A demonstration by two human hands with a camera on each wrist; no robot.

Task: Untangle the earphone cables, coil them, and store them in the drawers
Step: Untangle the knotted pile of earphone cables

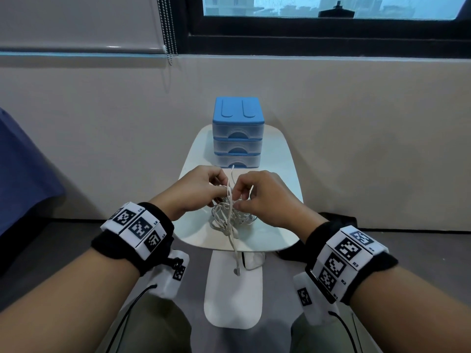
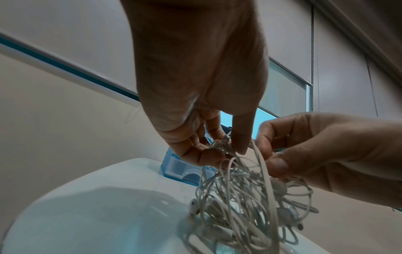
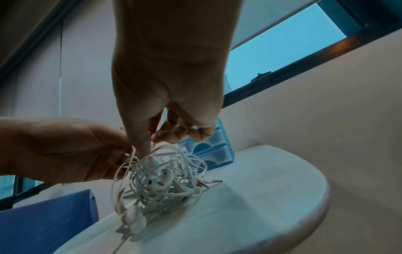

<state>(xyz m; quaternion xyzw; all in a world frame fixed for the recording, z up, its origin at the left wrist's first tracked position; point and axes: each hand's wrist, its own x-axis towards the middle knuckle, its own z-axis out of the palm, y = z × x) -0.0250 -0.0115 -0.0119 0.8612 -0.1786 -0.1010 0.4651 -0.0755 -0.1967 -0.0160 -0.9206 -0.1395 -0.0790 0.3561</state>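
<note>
A tangle of white earphone cables (image 1: 228, 215) (image 2: 243, 197) (image 3: 156, 182) lies on the small white table (image 1: 277, 179), its top lifted by both hands. My left hand (image 1: 204, 187) (image 2: 219, 146) pinches strands at the top of the tangle. My right hand (image 1: 254, 192) (image 3: 150, 142) pinches strands just to its right. One cable hangs over the table's near edge, ending in an earbud (image 1: 237, 270). Behind the hands stands a blue three-drawer box (image 1: 238, 133), all drawers closed.
The table (image 3: 272, 189) stands against a beige wall under a window (image 1: 331, 11). A blue cloth-covered surface (image 1: 23, 179) is at the left. The table's white base (image 1: 233, 296) lies on the grey floor between my knees.
</note>
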